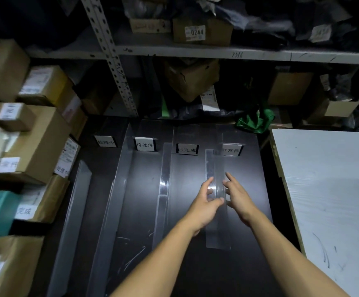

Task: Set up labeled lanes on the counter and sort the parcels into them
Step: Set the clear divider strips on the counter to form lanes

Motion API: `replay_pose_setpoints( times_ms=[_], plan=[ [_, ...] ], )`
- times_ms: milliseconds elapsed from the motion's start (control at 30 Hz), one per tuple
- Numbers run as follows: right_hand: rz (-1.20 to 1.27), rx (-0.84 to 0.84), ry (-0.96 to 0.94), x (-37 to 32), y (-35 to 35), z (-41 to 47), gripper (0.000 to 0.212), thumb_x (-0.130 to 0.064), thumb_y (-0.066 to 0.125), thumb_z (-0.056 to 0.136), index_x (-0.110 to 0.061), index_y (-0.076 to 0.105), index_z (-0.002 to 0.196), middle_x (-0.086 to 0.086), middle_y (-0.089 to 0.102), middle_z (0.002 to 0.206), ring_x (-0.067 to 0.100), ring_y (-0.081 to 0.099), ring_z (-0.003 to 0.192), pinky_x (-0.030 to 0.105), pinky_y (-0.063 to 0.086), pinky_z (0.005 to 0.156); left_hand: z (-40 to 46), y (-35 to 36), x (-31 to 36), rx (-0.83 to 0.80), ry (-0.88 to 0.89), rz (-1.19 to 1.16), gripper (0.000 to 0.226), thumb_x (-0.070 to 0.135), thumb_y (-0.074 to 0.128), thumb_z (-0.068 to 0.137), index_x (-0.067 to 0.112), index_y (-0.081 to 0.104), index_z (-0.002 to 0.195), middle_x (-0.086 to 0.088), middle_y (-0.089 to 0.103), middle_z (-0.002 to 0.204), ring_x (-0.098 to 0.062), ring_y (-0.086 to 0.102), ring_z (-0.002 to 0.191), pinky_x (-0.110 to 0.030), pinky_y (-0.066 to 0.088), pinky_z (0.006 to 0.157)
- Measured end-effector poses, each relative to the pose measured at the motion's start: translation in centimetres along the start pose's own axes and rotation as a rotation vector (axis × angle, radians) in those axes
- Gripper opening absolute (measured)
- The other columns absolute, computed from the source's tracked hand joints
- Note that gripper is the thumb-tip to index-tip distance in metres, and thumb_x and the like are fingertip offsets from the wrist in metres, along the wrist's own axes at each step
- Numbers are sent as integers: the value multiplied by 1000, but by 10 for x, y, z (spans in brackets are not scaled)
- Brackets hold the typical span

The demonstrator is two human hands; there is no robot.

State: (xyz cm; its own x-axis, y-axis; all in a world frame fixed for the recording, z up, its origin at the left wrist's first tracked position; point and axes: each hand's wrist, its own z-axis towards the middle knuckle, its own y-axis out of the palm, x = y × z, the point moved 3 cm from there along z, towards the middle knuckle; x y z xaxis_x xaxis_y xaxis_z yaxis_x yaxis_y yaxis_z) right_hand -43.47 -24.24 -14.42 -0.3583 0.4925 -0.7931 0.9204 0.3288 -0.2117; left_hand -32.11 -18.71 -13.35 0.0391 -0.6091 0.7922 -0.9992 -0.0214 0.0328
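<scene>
On the dark counter (195,264), clear plastic dividers are hard to trace: their edges show only as pale glints, and the rightmost divider (216,211) fades out where it runs far toward the label cards. The rightmost label card (232,149) sits partly behind that strip, so its first character is cut off; the far-left label card (106,141) is dim and blurred. Parcels (34,144) stacked at the left are smeared by motion, their stickers mostly unreadable.

Both forearms reach forward from the near edge. The left hand (206,202) lies against the left side of the rightmost divider, fingers straight and slightly spread, thumb tip touching the strip. The right hand (237,196) flanks its right side, fingers extended and apart, index pointing far; whether it actually touches the plastic I cannot tell.

A second divider (163,189) stands upright further left, glossy and thin. A white, scuffed board (335,189) lies at the right, beside a crumpled green bag (255,121).
</scene>
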Motion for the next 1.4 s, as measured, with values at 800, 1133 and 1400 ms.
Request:
replay_pose_setpoints(
  times_ms=[800,1133,1400],
  plan=[
    [-278,-289,-260,-93,337,-111,55,-31,47,102,-21,32,154,5,44,154,18,47,136,45,41,112,-149,-325,-51,589,22,207,66,20,58,96,22,27,154,-8,34,156,-25,38,140,-29,34,103],
    [-167,-348,61,-18,400,-108,59,-38,42,101,-31,25,157,4,32,161,24,38,144,48,38,115,-162,-333,-133,219,-119,100,67,21,44,98,35,15,157,-2,33,160,-18,35,144,-36,30,118],
    [-145,-336,49,-13,415,-108,55,-35,40,103,-32,25,156,5,30,162,21,37,144,49,33,118,-169,-349,-127,281,-101,119,60,14,36,102,29,20,157,-2,32,160,-18,33,146,-30,28,114]
  ],
)
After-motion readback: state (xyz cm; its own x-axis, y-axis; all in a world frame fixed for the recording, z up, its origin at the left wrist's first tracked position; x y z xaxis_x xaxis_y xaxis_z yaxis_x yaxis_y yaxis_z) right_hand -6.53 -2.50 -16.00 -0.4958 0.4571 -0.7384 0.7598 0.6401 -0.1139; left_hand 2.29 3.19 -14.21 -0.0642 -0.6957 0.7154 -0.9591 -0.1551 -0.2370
